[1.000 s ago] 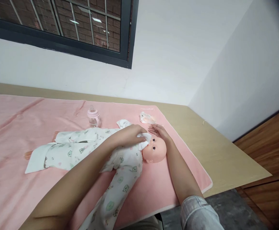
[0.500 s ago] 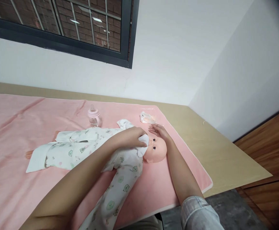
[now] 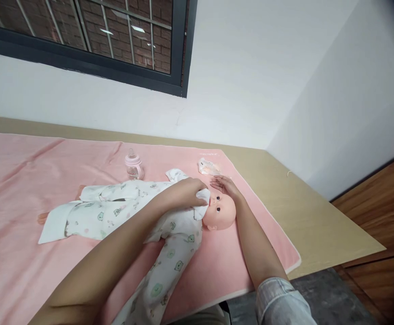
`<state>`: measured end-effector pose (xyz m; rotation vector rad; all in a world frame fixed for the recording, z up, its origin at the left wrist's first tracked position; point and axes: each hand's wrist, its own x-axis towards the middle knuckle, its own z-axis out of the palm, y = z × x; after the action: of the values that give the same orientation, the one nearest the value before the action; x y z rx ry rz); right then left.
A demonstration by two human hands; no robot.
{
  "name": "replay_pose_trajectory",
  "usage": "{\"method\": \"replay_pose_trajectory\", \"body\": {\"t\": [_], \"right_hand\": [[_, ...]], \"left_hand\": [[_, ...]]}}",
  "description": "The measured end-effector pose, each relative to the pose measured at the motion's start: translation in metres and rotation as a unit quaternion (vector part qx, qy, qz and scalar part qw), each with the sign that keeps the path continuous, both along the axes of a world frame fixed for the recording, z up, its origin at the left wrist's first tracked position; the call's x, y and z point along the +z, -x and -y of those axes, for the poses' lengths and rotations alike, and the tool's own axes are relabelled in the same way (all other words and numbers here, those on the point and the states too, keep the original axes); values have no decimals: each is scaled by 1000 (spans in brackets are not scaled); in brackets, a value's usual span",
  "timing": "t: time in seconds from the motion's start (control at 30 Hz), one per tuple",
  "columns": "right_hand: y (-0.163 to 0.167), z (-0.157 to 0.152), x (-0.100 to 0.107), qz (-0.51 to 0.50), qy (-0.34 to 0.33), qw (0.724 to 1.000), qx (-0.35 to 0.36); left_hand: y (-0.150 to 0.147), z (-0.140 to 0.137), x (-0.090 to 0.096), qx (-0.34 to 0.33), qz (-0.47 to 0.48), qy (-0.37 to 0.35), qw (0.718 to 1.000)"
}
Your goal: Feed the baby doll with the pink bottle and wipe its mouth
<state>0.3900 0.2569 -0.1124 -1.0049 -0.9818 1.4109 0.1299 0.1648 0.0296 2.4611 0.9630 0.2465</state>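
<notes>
Little has moved: left hand (image 3: 185,193) still pinches the wipe (image 3: 203,198) at the doll (image 3: 221,211) face; right hand (image 3: 226,186) rests flat, open, on its head.

- We see the doll (image 3: 170,216) lying on the blanket (image 3: 21,180), which lies on the table (image 3: 319,216).
- Behind the doll stands the bottle (image 3: 133,165); the packet (image 3: 208,167) lies right of it.
</notes>
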Motion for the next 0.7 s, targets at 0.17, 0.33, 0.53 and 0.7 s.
{"method": "replay_pose_trajectory", "body": {"t": [0.17, 0.33, 0.53, 0.7], "right_hand": [[0, -1, -1, 1, 6, 1000, -2], [0, 0, 1, 0, 9, 1000, -4], [1, 1, 2, -1, 6, 1000, -1], [0, 0, 1, 0, 7, 1000, -3]], "left_hand": [[1, -3, -4, -2, 0, -6, 1000], [1, -2, -2, 7, -1, 7, 1000], [1, -1, -1, 7, 3, -6, 1000], [1, -3, -2, 7, 4, -21, 1000]]}}
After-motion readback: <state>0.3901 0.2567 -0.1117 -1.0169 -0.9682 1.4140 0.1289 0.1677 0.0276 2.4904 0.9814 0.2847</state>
